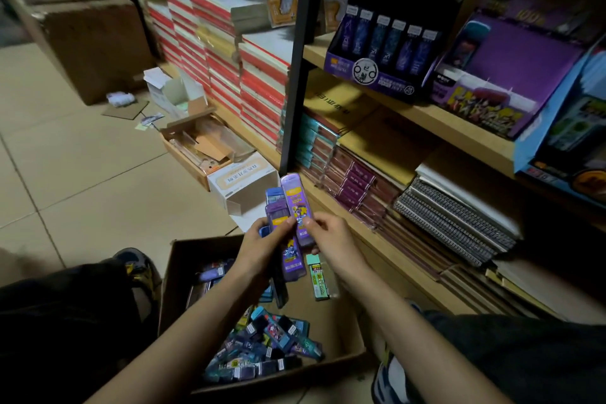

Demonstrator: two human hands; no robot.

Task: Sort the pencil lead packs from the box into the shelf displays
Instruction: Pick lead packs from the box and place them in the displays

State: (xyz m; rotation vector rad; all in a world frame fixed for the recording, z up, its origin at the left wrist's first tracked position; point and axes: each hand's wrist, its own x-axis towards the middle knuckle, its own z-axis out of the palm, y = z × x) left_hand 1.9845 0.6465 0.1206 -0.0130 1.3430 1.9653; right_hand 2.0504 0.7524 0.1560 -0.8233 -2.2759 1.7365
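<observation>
Several at once: gripping a fan of packs (275, 207) in the left hand (262, 243) above the box (173, 289), pinching the front pack (295, 203) with the right hand (331, 236). Judging them light, stiff, slick; favouring a pinch across the flat faces.

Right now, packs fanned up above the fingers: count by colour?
Purple packs: 2
Blue packs: 1
Total: 3, held between left hand and right hand. More may be hidden behind them.

Reads "100+" on purple pack (293, 203) at centre; "100" atop purple display box (518, 59), two o'clock.
</observation>
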